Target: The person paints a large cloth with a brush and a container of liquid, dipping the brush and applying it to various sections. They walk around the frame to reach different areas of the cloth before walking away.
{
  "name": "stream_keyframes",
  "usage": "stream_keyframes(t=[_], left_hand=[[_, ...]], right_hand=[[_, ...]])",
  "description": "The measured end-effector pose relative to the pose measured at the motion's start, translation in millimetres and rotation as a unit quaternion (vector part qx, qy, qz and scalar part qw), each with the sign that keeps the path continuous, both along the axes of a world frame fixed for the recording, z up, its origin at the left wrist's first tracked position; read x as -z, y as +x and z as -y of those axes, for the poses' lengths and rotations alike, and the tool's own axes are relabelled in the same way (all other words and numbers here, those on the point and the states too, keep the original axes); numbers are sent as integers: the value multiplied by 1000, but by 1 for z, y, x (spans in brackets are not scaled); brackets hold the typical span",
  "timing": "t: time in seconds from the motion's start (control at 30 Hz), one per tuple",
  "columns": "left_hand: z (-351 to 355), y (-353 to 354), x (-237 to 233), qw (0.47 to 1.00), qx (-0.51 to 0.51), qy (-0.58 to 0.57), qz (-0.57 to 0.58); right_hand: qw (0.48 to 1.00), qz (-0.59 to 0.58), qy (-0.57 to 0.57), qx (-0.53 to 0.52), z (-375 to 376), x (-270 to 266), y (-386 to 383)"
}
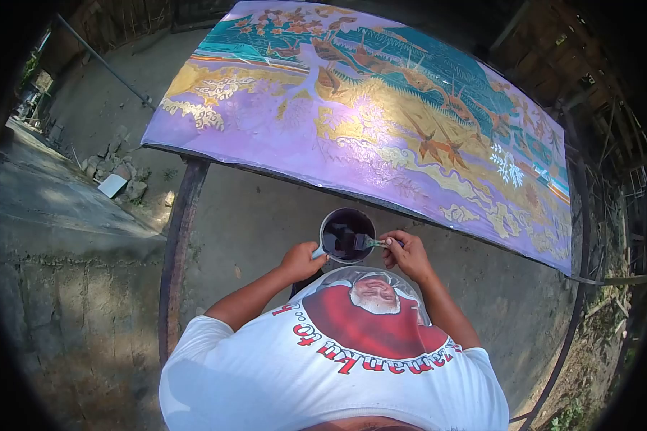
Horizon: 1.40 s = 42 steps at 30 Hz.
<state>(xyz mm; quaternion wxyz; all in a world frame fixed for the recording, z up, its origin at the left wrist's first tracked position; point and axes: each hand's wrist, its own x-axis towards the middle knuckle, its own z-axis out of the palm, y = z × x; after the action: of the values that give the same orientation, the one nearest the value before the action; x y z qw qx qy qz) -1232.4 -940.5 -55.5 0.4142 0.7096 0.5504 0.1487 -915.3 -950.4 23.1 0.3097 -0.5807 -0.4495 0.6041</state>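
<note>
My left hand (303, 261) is closed round the light handle of a round cup (323, 243) that holds dark liquid. In my right hand (404, 256) is a flat brush (367, 243), gripped by its handle, with its head over the inside of the cup. Beyond both hands a large painted cloth (266, 136) lies stretched on a frame, coloured purple, teal and gold with plant and animal figures. The cup is just off the cloth's near edge, on my side.
A dark wooden beam (177, 251) supports the frame at the left. Past it are a concrete ledge (72, 215) and a pile of rubble (118, 172). A thin pole (104, 63) slants at the upper left. Bamboo or wooden slats (575, 57) stand at the upper right.
</note>
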Motion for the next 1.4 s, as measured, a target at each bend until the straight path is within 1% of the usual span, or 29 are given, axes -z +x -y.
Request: stream_keyframes(t=[0.03, 0.1, 0.17, 0.23, 0.3, 0.33, 0.37, 0.4, 0.43, 0.47, 0.53, 0.6, 0.7, 0.77, 0.8, 0.83, 0.87, 0.9, 0.93, 0.97, 1.0, 1.03, 1.07, 1.1, 1.17, 1.23, 1.33, 1.37, 1.4], left_hand=[[-2, -1, 2, 1000, 5, 2, 3], [-4, 2, 7, 999, 39, -1, 5], [-2, 2, 10, 998, 58, -11, 10], [1, 5, 2, 998, 47, -9, 31], [6, 5, 11, 998, 67, 5, 23], [9, 9, 4, 996, 81, 19, 19], [11, 11, -4, 995, 90, 35, 16], [14, 10, 3, 994, 101, 36, 25], [17, 10, 12, 993, 104, 37, 32], [23, 14, 15, 990, 126, 43, 36], [36, 20, 19, 994, 103, 34, -5], [50, 32, 27, 993, 110, 29, -13], [72, 56, 53, 993, 121, 3, -12], [93, 83, 64, 991, 132, -6, -3], [105, 99, 66, 989, 145, -14, 5], [115, 116, 64, 987, 160, -21, 9], [131, 138, 53, 982, 186, -15, 23], [140, 157, 63, 979, 201, -23, 19], [150, 177, 74, 976, 214, -35, 17], [169, 202, 56, 971, 229, -59, 27], [189, 229, 37, 966, 240, -83, 40], [202, 249, 40, 966, 241, -85, 38], [213, 268, 48, 959, 277, -50, 43], [224, 288, 51, 949, 312, -14, 49], [252, 329, 37, 936, 350, -11, 42], [277, 367, 17, 920, 390, -10, 31], [308, 421, -3, 879, 476, -10, -5], [319, 438, -1, 876, 483, -10, -4], [330, 456, -2, 863, 505, -2, -7]], right_hand=[[1000, 3, 2, 5, 4, 9, -4], [997, -43, -59, 23, 15, 23, -11], [997, -34, -69, 28, 27, 34, -14], [998, 18, -57, 11, 45, 39, -17], [993, 117, 9, -12, 62, 43, -11], [984, 174, 35, -14, 71, 42, -6], [976, 203, 78, 14, 80, 45, 0], [964, 234, 121, 33, 92, 47, 7], [961, 241, 117, 63, 106, 47, 18], [950, 279, 131, 55, 117, 46, 29], [935, 316, 148, 58, 144, 45, 48], [929, 355, 73, 70, 187, 47, 69], [911, 392, 52, 117, 284, 86, 105], [917, 350, 14, 192, 372, 110, 128], [914, 319, -36, 247, 425, 138, 139], [907, 269, -91, 312, 479, 146, 144], [867, 210, -170, 418, 535, 154, 142], [831, 218, -204, 469, 603, 188, 143], [767, 193, -268, 549, 665, 193, 134], [696, 178, -318, 619, 725, 197, 120], [636, 145, -337, 679, 783, 199, 101], [554, 54, -321, 766, 836, 203, 79], [473, 19, -326, 819, 868, 186, 57], [427, -20, -323, 844, 910, 189, 36], [377, -20, -334, 864, 951, 181, -2], [357, -44, -326, 874, 963, 183, -28], [289, -120, -303, 900, 929, 195, -41], [356, -119, -306, 875, 919, 214, -37], [463, -59, -315, 827, 924, 260, -46]])
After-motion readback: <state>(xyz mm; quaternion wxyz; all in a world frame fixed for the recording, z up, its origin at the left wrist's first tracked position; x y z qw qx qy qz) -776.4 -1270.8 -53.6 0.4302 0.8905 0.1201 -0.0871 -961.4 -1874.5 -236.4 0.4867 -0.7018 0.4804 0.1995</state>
